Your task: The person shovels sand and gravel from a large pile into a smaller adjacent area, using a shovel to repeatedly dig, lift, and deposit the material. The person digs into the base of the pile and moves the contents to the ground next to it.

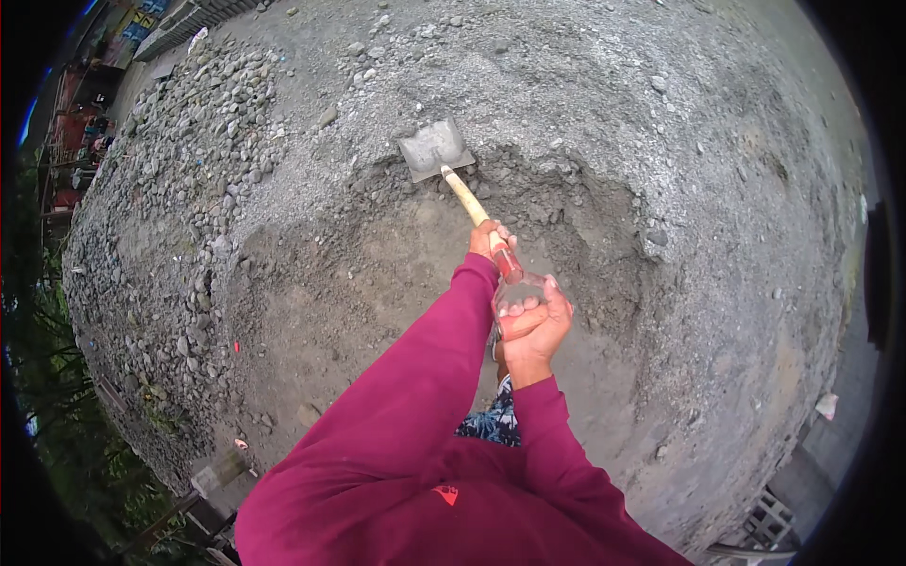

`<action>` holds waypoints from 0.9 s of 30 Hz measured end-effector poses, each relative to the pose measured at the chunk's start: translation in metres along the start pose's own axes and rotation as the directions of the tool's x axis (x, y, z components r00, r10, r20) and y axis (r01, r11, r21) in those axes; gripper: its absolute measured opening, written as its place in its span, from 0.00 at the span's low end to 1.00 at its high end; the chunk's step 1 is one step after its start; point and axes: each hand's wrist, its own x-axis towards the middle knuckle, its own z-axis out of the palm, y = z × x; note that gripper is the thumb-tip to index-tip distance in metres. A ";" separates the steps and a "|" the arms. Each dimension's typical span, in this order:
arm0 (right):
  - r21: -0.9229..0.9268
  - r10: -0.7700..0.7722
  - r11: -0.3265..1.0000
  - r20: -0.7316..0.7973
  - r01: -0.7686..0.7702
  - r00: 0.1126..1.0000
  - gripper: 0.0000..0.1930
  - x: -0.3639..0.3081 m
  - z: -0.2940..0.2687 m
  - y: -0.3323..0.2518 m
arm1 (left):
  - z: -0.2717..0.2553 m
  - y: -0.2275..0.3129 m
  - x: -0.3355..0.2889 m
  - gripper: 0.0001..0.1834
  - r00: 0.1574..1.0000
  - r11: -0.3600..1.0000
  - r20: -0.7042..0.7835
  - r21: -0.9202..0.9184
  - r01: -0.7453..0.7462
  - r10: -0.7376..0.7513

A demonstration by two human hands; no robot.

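Observation:
A square-bladed shovel [464,196] reaches away from me, with a pale wooden shaft and a red D-shaped handle. Its grey metal blade lies at the broken edge of the gravel and carries little or no material that I can make out. My left hand [489,240] is wrapped round the shaft just above the red part. Nearer to me, my right hand [536,325] grips the crossbar of the D-handle, fingers curled round it. Both arms wear maroon sleeves. Dark, damp-looking sand [557,193] forms a low bank right of the blade.
A shallow dug hollow [377,259] lies between me and the gravel bank. Loose round stones [203,132] cover the left side. Grey gravel [755,236] slopes away at the right. Hollow concrete blocks [769,519] stand at lower right, and plants [66,434] grow at lower left.

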 end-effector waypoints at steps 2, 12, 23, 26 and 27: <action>0.080 -0.012 0.997 0.065 0.007 0.998 0.12 -0.007 0.048 -0.008 | 0.022 0.020 0.000 0.06 0.997 0.986 0.074 -0.165 0.038 -0.026; 0.056 -0.205 0.978 0.366 0.199 0.908 0.14 0.096 0.248 -0.034 | 0.192 0.125 0.059 0.04 0.975 0.973 -0.021 -0.069 0.221 -0.222; -0.017 -0.053 0.998 0.191 0.057 0.980 0.09 0.141 0.204 0.001 | 0.125 0.132 0.136 0.04 0.990 0.989 -0.021 -0.041 0.140 -0.141; 0.019 -0.026 1.000 0.236 0.022 0.971 0.12 0.127 0.241 0.025 | 0.126 0.179 0.118 0.04 0.973 0.973 -0.007 0.015 0.230 -0.230; 0.019 -0.018 1.000 0.222 0.014 0.975 0.12 0.124 0.255 0.030 | 0.133 0.191 0.113 0.04 0.953 0.953 0.018 0.038 0.302 -0.302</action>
